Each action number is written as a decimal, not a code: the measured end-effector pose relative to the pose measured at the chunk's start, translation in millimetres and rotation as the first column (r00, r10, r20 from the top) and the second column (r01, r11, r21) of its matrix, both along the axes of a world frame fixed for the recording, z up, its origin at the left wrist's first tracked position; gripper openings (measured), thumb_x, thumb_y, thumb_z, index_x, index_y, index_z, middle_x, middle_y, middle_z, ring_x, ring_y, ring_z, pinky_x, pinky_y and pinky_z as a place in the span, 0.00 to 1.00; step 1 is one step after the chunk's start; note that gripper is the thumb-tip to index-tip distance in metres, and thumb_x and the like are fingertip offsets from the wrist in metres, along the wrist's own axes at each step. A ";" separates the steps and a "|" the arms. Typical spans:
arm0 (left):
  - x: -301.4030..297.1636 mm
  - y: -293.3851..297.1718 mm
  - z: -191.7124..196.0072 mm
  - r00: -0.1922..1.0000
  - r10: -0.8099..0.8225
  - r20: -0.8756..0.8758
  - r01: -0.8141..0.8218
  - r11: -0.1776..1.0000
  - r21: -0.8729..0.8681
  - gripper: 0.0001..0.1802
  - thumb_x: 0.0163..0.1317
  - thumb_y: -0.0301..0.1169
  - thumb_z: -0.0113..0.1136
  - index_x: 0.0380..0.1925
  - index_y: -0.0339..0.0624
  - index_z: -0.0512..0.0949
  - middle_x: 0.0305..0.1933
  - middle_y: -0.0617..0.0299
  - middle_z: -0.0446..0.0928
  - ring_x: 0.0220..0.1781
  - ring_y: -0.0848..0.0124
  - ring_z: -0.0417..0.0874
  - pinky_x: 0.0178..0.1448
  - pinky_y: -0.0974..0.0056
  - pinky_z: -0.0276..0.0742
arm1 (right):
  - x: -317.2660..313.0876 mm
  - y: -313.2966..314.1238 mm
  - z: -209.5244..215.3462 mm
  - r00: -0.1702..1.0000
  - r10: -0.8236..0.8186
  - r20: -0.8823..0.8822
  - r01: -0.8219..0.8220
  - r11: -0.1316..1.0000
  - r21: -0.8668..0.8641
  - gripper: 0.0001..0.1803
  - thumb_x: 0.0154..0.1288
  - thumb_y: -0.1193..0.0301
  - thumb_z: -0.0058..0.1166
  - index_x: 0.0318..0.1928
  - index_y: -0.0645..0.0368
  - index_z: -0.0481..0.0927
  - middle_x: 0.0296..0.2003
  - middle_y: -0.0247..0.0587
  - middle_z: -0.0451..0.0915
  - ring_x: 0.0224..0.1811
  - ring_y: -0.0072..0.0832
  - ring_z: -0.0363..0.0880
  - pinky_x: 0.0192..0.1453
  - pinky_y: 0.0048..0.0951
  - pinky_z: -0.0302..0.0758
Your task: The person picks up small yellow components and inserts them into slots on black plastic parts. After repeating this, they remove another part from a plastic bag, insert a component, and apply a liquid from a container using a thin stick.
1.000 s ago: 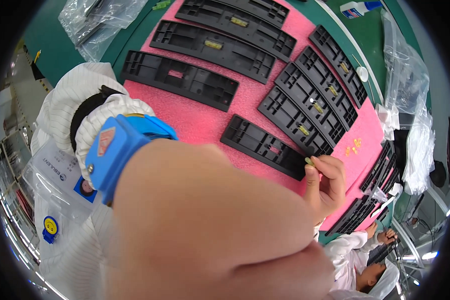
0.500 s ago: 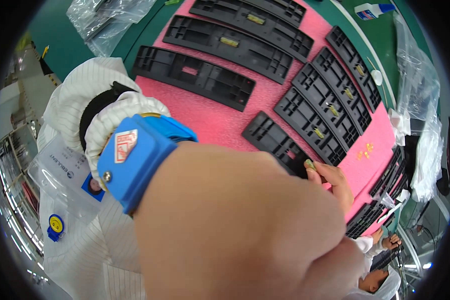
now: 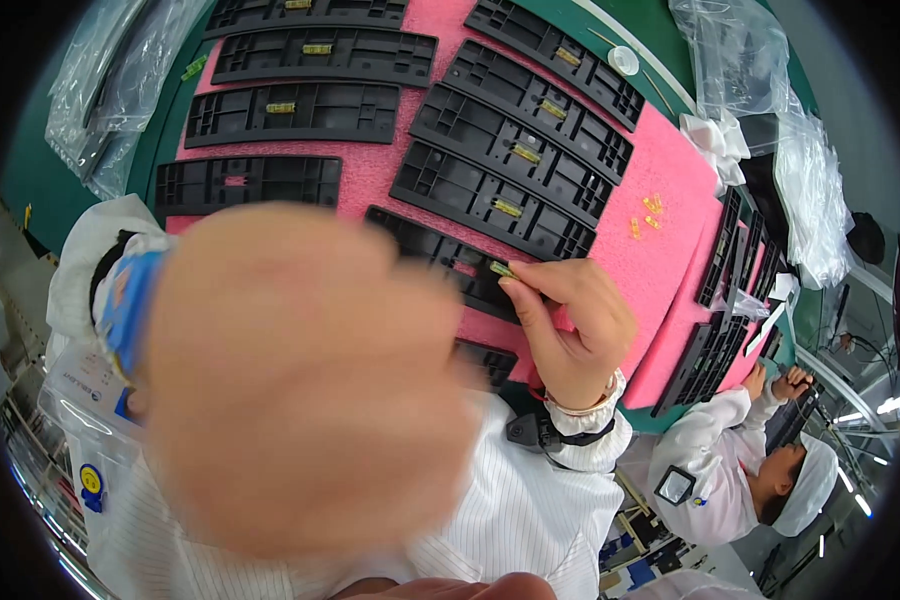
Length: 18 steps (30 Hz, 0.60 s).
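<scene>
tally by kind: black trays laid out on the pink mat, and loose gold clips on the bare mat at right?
Black trays flat on the pink mat: 9
Loose gold clips on bare mat: 3, small, so roughly
Total: 12
Not counted: the clip in the right hand, the stacked trays at right.

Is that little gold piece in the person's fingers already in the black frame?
Cannot tell: the right hand pinches the gold clip at the black frame.

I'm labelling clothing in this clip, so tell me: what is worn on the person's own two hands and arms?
Both hands are bare, with no gloves. The left hand is a close blur; at its wrist sits a blue wrist strap above a white sleeve with a dark inner cuff. The right hand has a thin pale band at the wrist, then a white finely striped sleeve cuff edged with a black trim.
</scene>
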State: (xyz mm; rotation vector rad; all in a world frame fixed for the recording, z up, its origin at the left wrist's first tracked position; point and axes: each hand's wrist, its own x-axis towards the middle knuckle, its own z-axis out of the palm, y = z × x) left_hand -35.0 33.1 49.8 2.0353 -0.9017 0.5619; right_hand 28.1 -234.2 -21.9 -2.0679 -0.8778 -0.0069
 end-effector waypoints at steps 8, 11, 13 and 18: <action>33.0 -16.2 -40.7 0.933 0.049 -0.357 0.151 0.847 0.510 0.22 0.48 0.31 0.73 0.42 0.36 0.77 0.42 0.58 0.72 0.44 0.60 0.78 0.46 0.60 0.79 | -2.5 0.5 7.7 0.999 -0.019 0.043 0.021 0.999 -0.034 0.14 0.49 0.81 0.77 0.39 0.62 0.89 0.30 0.40 0.84 0.31 0.33 0.80 0.34 0.32 0.75; 36.9 -14.3 -42.3 0.909 0.065 -0.412 0.174 0.840 0.515 0.21 0.48 0.31 0.74 0.40 0.36 0.76 0.41 0.58 0.71 0.44 0.60 0.78 0.46 0.60 0.79 | -1.5 2.9 8.8 0.998 0.014 0.065 -0.010 0.998 -0.060 0.15 0.48 0.80 0.78 0.39 0.61 0.90 0.30 0.38 0.84 0.31 0.33 0.79 0.34 0.32 0.75; 38.7 -15.2 -49.3 0.910 0.057 -0.410 0.169 0.853 0.494 0.21 0.48 0.31 0.74 0.40 0.37 0.76 0.41 0.57 0.71 0.44 0.60 0.79 0.46 0.60 0.79 | -1.0 6.0 7.9 0.996 0.039 0.086 -0.033 0.997 -0.068 0.15 0.48 0.80 0.78 0.38 0.61 0.89 0.31 0.36 0.84 0.31 0.33 0.79 0.34 0.31 0.75; 35.4 -18.2 -55.2 0.901 0.057 -0.429 0.158 0.879 0.449 0.20 0.48 0.31 0.73 0.39 0.37 0.76 0.41 0.57 0.71 0.44 0.60 0.79 0.45 0.61 0.80 | -2.6 11.5 2.6 0.989 0.108 0.097 -0.101 0.992 -0.077 0.15 0.48 0.80 0.77 0.38 0.62 0.88 0.31 0.36 0.83 0.31 0.33 0.79 0.33 0.32 0.76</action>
